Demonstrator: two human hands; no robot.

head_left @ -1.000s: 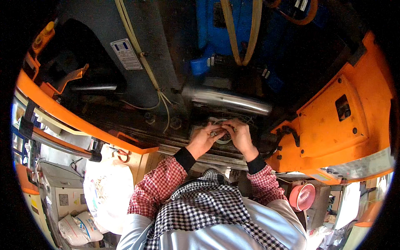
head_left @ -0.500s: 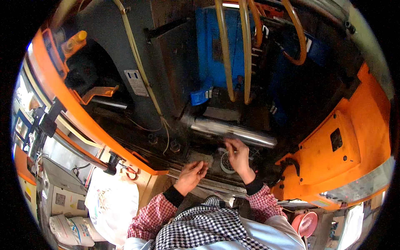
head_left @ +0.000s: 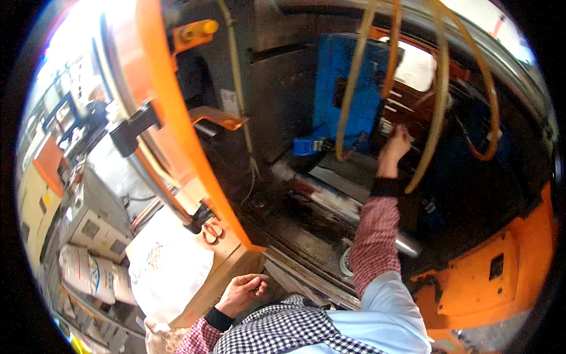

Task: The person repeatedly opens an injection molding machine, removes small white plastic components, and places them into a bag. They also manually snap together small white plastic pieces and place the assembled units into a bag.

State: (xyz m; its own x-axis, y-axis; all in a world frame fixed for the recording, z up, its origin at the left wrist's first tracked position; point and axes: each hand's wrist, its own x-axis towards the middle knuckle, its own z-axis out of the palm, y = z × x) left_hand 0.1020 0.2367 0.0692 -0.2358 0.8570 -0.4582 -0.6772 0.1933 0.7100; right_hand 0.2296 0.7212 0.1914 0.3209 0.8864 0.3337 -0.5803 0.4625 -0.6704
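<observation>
Head view: the right hand (head_left: pixel 395 148) reaches toward half past two from the middle, fingers bunched narrow beside short pale rods (head_left: pixel 399 105) set right of a blue block (head_left: pixel 345 88); whether it grips anything, I cannot tell. Yellowish hoses (head_left: pixel 438 106) hang on both sides of it. At seven o'clock, the left hand (head_left: pixel 239 295) is half curled, a small dark piece (head_left: pixel 258 288) at its fingertips, too small to name. A round container (head_left: pixel 343 265), partly hidden by the right sleeve (head_left: pixel 378 236), sits at five o'clock. A white bag (head_left: pixel 168 265) rests at eight o'clock, an orange panel (head_left: pixel 471 289) at four.
</observation>
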